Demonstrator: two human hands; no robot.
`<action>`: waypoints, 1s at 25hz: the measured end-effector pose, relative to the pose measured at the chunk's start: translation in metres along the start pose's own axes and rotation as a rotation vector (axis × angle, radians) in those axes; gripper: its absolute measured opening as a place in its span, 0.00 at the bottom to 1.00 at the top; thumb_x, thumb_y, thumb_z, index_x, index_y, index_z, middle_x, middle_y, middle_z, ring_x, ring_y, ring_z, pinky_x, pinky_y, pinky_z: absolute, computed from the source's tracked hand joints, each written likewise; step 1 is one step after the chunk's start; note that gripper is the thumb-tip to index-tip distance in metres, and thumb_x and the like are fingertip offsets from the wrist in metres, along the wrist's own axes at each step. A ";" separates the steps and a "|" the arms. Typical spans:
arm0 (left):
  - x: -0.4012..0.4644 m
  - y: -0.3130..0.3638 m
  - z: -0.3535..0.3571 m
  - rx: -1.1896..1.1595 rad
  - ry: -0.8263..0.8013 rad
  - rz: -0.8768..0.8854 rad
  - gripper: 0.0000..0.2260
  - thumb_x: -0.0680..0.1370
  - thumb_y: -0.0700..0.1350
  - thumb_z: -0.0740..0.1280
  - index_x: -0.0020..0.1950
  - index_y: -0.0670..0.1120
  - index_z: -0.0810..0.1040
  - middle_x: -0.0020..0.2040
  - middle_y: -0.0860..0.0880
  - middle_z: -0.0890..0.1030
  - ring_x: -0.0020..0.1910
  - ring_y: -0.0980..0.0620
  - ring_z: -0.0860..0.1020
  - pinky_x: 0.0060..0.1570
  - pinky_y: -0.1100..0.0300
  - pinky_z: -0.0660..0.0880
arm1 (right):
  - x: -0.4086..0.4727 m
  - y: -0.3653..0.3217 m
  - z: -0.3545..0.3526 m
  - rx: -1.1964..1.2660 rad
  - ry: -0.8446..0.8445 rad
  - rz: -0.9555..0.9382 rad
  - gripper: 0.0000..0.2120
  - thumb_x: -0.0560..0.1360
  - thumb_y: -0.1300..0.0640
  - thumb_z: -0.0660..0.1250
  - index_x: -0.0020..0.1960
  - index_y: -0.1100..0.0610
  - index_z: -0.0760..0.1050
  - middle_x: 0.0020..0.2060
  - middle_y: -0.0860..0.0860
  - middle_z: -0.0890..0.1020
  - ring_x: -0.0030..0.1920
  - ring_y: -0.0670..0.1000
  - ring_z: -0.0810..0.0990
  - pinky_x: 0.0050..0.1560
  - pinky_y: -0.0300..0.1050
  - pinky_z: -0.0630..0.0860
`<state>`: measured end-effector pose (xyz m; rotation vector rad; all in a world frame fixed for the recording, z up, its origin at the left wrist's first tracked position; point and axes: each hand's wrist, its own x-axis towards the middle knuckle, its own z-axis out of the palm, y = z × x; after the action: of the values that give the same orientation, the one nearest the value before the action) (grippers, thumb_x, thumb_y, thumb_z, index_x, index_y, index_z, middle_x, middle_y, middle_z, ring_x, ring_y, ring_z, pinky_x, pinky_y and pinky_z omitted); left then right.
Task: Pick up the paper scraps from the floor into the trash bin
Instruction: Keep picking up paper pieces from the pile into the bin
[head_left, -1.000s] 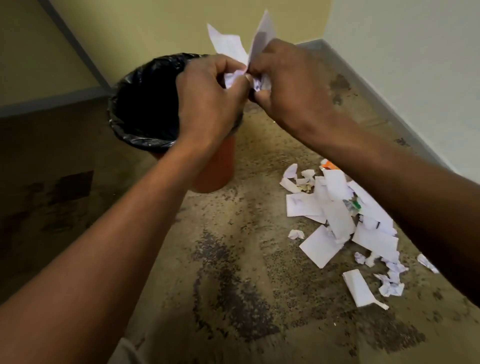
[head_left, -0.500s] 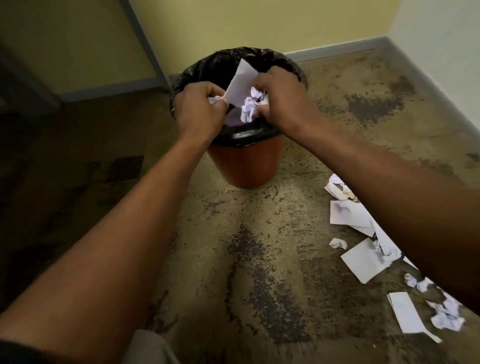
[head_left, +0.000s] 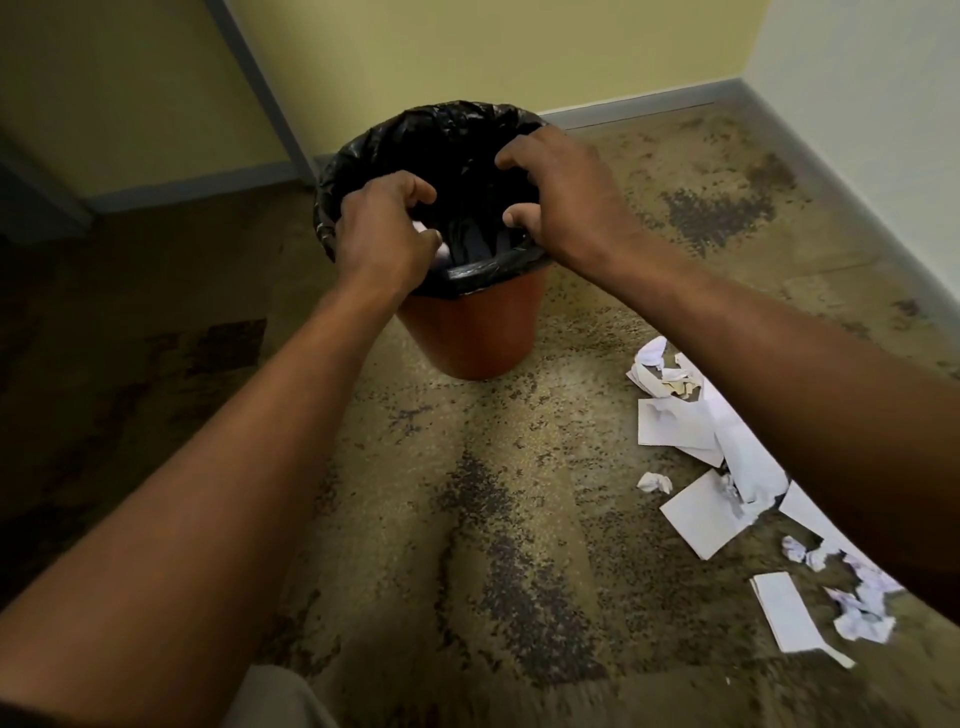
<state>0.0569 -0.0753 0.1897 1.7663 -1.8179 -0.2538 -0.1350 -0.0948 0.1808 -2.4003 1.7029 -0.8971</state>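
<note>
A patch of grey cloth (head_left: 275, 696) is seen at the bottom edge, nearest the camera. Beyond it the speckled, stained floor (head_left: 467, 519) is spread out, and on its right side a scatter of white paper scraps (head_left: 711, 512) is left lying: flat torn sheets mixed with small crumpled bits, partly hidden under the right forearm. Both bare forearms are stretched forward from the lower corners toward the trash bin (head_left: 465, 332), an orange bin lined with a black bag (head_left: 447, 130) that is folded over its rim. The bin is stood upright on the floor, well apart from the scraps. The left hand (head_left: 387, 236) is held over the near left part of the rim with its fingers curled, and a bit of white crumpled paper (head_left: 434, 244) is glimpsed beneath its fingers; whether it is gripped cannot be told. The right hand (head_left: 558, 192) is held over the right side of the opening, fingers spread and loosely bent, nothing seen in it. Behind the bin, yellow walls (head_left: 493, 47) with a grey skirting board (head_left: 649, 104) are met at a corner.
</note>
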 end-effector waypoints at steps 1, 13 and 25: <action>0.000 0.006 0.001 0.047 -0.014 0.023 0.19 0.75 0.41 0.74 0.66 0.49 0.79 0.66 0.48 0.79 0.65 0.48 0.77 0.65 0.51 0.75 | -0.003 0.002 -0.005 -0.002 0.010 -0.001 0.23 0.70 0.56 0.74 0.63 0.55 0.74 0.58 0.55 0.76 0.57 0.55 0.75 0.51 0.42 0.67; -0.064 0.123 0.080 0.199 0.049 0.648 0.19 0.75 0.40 0.69 0.66 0.50 0.77 0.57 0.50 0.78 0.59 0.44 0.69 0.50 0.51 0.68 | -0.125 0.072 -0.065 -0.184 0.085 0.242 0.17 0.75 0.51 0.67 0.63 0.50 0.72 0.58 0.50 0.78 0.54 0.54 0.78 0.49 0.53 0.78; -0.143 0.105 0.236 0.465 -0.950 0.517 0.51 0.69 0.54 0.78 0.81 0.50 0.47 0.82 0.44 0.46 0.66 0.37 0.75 0.56 0.47 0.78 | -0.328 0.176 -0.048 -0.283 -0.714 0.786 0.55 0.65 0.42 0.77 0.78 0.52 0.46 0.73 0.54 0.60 0.67 0.58 0.70 0.60 0.53 0.75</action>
<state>-0.1638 0.0119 0.0134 1.4532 -3.1487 -0.5552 -0.3791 0.1396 0.0173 -1.5537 2.1894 0.2838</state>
